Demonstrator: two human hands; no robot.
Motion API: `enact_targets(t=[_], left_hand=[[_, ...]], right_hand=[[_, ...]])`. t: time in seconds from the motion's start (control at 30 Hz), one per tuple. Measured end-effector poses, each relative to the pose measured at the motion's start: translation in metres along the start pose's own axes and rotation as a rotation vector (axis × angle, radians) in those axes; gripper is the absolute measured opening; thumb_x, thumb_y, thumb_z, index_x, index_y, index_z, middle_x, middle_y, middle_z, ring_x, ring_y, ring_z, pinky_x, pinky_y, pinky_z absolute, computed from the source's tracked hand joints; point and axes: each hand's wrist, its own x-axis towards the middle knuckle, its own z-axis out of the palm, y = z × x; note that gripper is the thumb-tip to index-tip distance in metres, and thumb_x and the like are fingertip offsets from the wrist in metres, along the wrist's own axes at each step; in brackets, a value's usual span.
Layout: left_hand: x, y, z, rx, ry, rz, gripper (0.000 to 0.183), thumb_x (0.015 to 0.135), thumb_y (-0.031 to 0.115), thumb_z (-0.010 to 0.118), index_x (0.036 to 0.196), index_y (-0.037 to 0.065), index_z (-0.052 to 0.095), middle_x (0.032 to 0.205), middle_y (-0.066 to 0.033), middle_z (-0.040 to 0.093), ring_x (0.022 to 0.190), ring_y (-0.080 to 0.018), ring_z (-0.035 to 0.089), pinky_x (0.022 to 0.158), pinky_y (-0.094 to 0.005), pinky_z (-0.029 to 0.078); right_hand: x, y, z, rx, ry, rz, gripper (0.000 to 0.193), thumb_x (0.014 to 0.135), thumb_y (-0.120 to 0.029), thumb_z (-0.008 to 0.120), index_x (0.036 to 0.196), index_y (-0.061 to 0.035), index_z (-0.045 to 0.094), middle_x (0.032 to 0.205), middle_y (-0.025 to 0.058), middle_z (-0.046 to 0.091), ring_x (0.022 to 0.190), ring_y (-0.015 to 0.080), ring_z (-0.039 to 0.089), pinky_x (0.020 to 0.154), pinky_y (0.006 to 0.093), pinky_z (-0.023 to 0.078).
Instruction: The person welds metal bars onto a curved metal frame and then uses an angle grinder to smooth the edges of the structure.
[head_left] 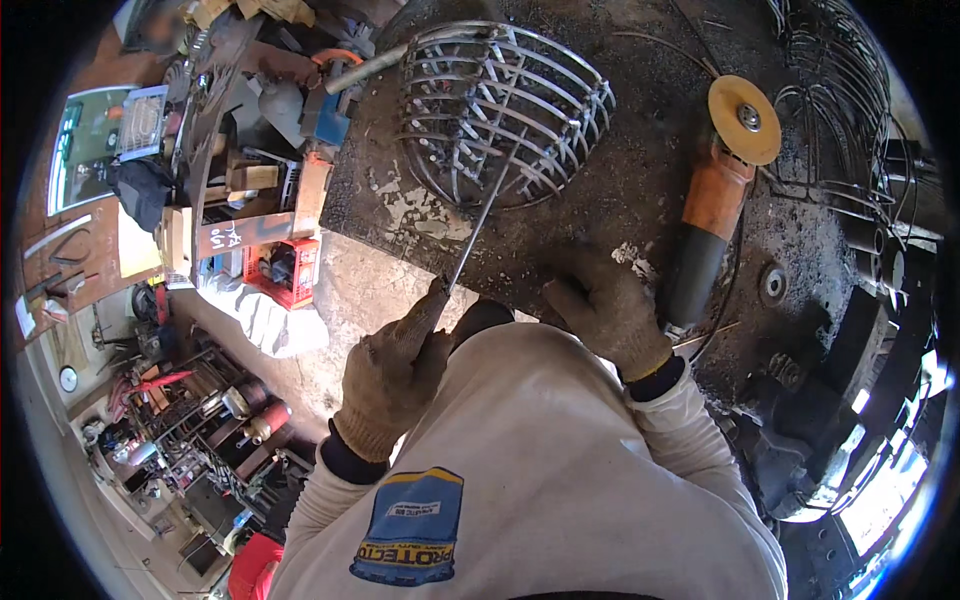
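a gloved left hand (392, 368) closes on a thin metal rod (478, 228) crossing the workbench (645, 155) edge to a barred steel cage (500, 108); the right hand (618, 315) lies loosely open near an angle grinder (712, 198), open benchtop between grinder and cage.

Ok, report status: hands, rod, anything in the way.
Left hand gripping rod. Right hand beside grinder, grip unclear. Rod overlaps cage in view, contact unclear. Grinder lies apart from rod.

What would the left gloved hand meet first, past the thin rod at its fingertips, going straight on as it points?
Most likely the near rim of the rounded metal-bar cage; the left hand's height is unclear, so the workbench edge could come first.
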Motion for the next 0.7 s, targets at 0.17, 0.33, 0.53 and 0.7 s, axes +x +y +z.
enact_targets(t=[0.17,0.33,0.53,0.7], left_hand=[[0.003,-0.008,0.001,-0.046,0.028,0.067,0.058,0.089,0.01,0.069,0.146,0.01,0.054,0.073,-0.0173,0.067,0.064,-0.037,0.068,0.057,-0.0461,0.053],[0.003,-0.008,-0.005,-0.079,-0.085,-0.004,0.06,0.087,0.005,0.063,0.147,0.006,0.052,0.076,-0.0172,0.066,0.067,-0.0359,0.067,0.06,-0.0461,0.052],[0.006,-0.011,-0.005,-0.105,-0.112,-0.015,0.063,0.085,0.002,0.064,0.146,0.006,0.052,0.076,-0.0159,0.066,0.066,-0.0345,0.067,0.059,-0.0453,0.052],[0.004,-0.01,-0.003,-0.103,-0.07,0.02,0.063,0.084,0.002,0.064,0.146,0.005,0.053,0.077,-0.0168,0.067,0.066,-0.0341,0.068,0.061,-0.0443,0.053]], right_hand=[[0.009,-0.006,-0.006,0.044,-0.066,0.113,0.034,0.092,-0.019,0.067,0.122,-0.0035,0.069,0.113,0.0214,0.071,0.104,0.0341,0.07,0.091,0.0425,0.055],[0.014,-0.002,-0.007,0.065,-0.086,0.22,0.033,0.092,-0.017,0.065,0.123,-0.0034,0.069,0.114,0.0193,0.071,0.102,0.03,0.072,0.089,0.0389,0.056],[0.02,-0.003,-0.004,0.163,0.055,0.238,0.059,0.09,-0.02,0.07,0.145,-0.0054,0.053,0.114,0.0252,0.068,0.098,0.0337,0.071,0.085,0.0413,0.055],[0.025,-0.016,-0.015,0.099,-0.08,0.393,0.07,0.091,-0.02,0.069,0.154,-0.0075,0.042,0.117,0.0245,0.069,0.104,0.0319,0.071,0.091,0.0409,0.055]])
